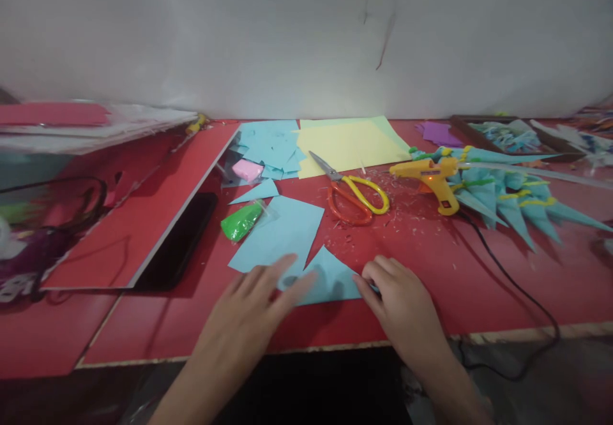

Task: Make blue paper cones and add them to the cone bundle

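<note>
A light-blue paper piece point(330, 281) with a peaked top lies at the front of the red table, between my two hands. My left hand point(253, 304) is open over its left end, thumb and forefinger apart, slightly blurred. At the right corner, my right hand point(397, 291) has its fingers curled in, pinching the paper's edge. Just beyond is a flat blue sheet point(287, 227), with a green clay packet point(242, 221) on its left edge. Scissors point(352, 192) with one red and one yellow handle rest open behind the hands.
A yellow glue gun point(433, 179) with a black cord lies at right beside blue paper cones point(517, 201). Cut blue pieces point(271, 144), a pink packet point(248, 170) and pale yellow sheets point(349, 144) lie at the back. A red board point(163, 221) leans over a dark phone-like slab point(184, 240) at left.
</note>
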Available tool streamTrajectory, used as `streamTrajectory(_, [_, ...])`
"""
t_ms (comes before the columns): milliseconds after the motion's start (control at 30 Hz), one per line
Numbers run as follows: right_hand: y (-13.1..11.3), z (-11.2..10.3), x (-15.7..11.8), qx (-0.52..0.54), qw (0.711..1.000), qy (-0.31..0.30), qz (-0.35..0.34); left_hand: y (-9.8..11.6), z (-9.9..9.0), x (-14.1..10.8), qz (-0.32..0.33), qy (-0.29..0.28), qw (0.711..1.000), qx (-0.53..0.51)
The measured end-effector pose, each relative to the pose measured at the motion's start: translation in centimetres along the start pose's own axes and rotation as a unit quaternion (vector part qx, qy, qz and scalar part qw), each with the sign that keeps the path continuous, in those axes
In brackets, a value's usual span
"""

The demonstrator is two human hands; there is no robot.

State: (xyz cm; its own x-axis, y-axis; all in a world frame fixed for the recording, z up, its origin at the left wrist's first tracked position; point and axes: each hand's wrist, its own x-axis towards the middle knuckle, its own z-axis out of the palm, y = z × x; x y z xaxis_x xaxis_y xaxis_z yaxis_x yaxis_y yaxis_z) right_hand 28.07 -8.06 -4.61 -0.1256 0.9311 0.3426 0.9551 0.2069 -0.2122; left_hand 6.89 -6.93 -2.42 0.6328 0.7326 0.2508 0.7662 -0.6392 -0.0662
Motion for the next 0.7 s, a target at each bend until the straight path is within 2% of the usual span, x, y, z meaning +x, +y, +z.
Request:
streamTrajectory(67, [0.0, 0.0, 0.1, -0.003, 1.0, 0.002, -0.003, 0.3, -0.6, 0.5, 0.096, -0.027, 0.995, 0.024])
streamTrajectory(100, [0.0, 0.0, 0.1, -0.004, 1.0, 0.003, -0.005, 0.5, -0.8, 0.8, 0.123, -0.05, 0.99, 0.037])
streamTrajectory(233, [-0.1, 0.0, 0.2, -0.004, 1.0, -0.006, 0.003, 0.8, -1.3, 1.6, 0.166, -0.1, 0.977, 0.094])
streamTrajectory(333, [-0.1, 0.0, 0.1, -0.004, 1.0, -0.006, 0.008, 1.1, -1.1, 1.3, 0.174, -0.1, 0.973, 0.115])
streamTrajectory(500, [-0.1, 0.0, 0.1, -0.004, 1.0, -0.01, 0.009, 1.3, -0.7, -0.2, 0.138, -0.092, 0.977, 0.137])
streamTrajectory(700, [-0.1, -0.1, 0.1, -0.01, 1.0, -0.027, 0.012, 0.0, -0.9, -2.0, 0.132, -0.123, 0.979, 0.091])
